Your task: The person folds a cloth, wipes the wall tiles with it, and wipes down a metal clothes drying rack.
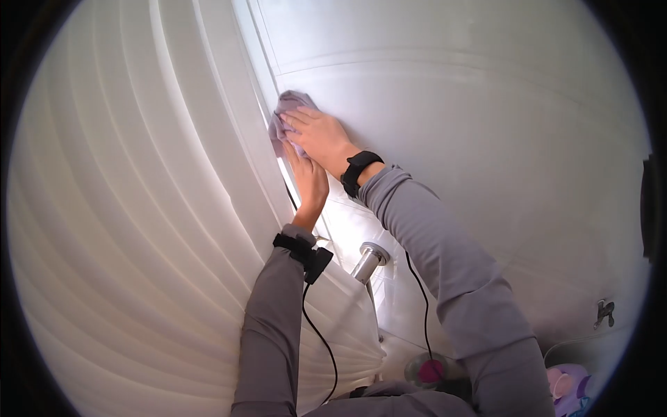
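A crumpled greyish-purple cloth lies against the narrow white strip between the pleated curtain and the smooth white wall. My right hand presses the cloth from above, its fingers laid over the fabric. Just below and to the left, my left hand reaches up with its fingertips at the cloth's lower edge, touching or nearly touching the right hand. The left fingers look extended. Both wrists carry black straps, and cables hang down below them.
A white pleated curtain fills the left side. Below my hands, a chrome cylindrical fitting sticks out. A metal hook or tap is at the lower right, above pink and purple items. A round pink object sits at the bottom.
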### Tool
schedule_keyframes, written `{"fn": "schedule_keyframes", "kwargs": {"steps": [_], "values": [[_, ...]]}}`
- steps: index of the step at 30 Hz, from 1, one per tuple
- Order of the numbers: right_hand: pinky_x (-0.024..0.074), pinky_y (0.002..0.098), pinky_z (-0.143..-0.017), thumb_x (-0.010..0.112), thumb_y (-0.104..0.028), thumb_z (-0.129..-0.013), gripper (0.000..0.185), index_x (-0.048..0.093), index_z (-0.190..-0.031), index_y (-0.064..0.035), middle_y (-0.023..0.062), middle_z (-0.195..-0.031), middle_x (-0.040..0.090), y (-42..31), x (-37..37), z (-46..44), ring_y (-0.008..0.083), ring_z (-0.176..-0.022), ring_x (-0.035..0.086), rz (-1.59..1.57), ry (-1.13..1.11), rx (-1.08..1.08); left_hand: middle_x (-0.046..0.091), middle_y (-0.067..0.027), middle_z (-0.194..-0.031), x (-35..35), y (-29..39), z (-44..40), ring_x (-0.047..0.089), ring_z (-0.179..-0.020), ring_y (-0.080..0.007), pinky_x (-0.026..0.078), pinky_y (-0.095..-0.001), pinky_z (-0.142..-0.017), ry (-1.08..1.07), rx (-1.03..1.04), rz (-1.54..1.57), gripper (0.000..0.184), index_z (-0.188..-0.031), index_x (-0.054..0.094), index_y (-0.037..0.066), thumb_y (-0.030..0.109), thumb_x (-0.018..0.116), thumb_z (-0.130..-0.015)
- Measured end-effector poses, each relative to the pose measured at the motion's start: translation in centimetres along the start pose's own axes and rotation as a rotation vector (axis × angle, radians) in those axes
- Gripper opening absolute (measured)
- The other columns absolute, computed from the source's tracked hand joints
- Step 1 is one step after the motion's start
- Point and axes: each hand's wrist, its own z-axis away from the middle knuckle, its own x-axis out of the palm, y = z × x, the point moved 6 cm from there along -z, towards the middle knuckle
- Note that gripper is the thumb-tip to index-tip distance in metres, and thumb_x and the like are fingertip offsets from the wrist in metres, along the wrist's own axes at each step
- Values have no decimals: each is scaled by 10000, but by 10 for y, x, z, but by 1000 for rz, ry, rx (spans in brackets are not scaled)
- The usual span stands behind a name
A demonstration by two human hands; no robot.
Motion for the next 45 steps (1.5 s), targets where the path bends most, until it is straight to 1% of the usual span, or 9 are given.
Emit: {"fn": "schedule_keyframes", "kwargs": {"steps": [10,12,17,24,26,27,35,38,45], "values": [[178,331,-1176,531,-242,-916,372,599,-1281,-231,9,-1465,442,103,-168,33,151,-1386,334,282,222,205,92,-265,-1558,-31,174,-108,53,-1444,-432,96,-449,-1178,228,280,291,644,-1477,156,-73,178,399,-935],[168,461,-1177,598,-156,-833,501,550,-1332,-157,184,-1455,414,122,-208,58,339,-1369,352,124,280,102,90,-254,-1561,-33,220,-107,67,-1442,-431,123,-445,-1176,204,303,269,658,-1484,151,-55,186,426,-937],[221,503,-1151,592,-72,-778,531,563,-1308,-91,202,-1444,409,133,-264,92,381,-1362,335,200,304,215,156,-288,-1531,-42,295,-108,137,-1419,-458,145,-501,-1166,223,490,225,646,-1456,182,-102,181,455,-944],[194,491,-1162,593,-122,-813,524,543,-1334,-95,188,-1456,399,109,-236,71,350,-1383,311,155,385,262,188,-241,-1542,-55,250,-108,159,-1424,-428,164,-475,-1166,161,490,46,603,-1461,231,-70,220,433,-972],[183,473,-1169,576,-178,-861,528,496,-1375,-83,181,-1474,377,81,-207,42,336,-1391,302,89,359,244,62,-251,-1567,-65,191,-106,17,-1453,-417,107,-432,-1179,25,415,192,604,-1501,156,-9,202,362,-973],[179,346,-1175,527,-216,-906,371,614,-1266,-220,27,-1449,461,64,-186,30,168,-1378,346,298,367,329,62,-249,-1567,-74,161,-106,39,-1450,-414,121,-426,-1179,-2,372,150,618,-1498,150,-18,213,381,-974],[254,350,-1154,586,-164,-850,391,619,-1240,-173,39,-1386,518,38,-104,13,176,-1335,411,96,352,348,62,-254,-1563,-51,88,-84,45,-1453,-400,137,-431,-1179,-157,209,4,551,-1497,156,-14,216,281,-1012],[302,347,-1131,591,-149,-840,344,657,-1178,-153,36,-1317,575,45,-131,34,180,-1288,467,36,314,340,116,-253,-1557,-55,124,-68,77,-1447,-415,169,-447,-1168,-171,146,172,544,-1474,214,-42,206,321,-1002],[314,354,-1120,604,-86,-812,399,640,-1207,-118,26,-1320,570,61,-213,182,179,-1277,475,213,216,465,267,-254,-1499,-40,255,-9,228,-1403,-422,252,-484,-1138,-283,516,198,558,-1405,342,-70,93,514,-900]]}}
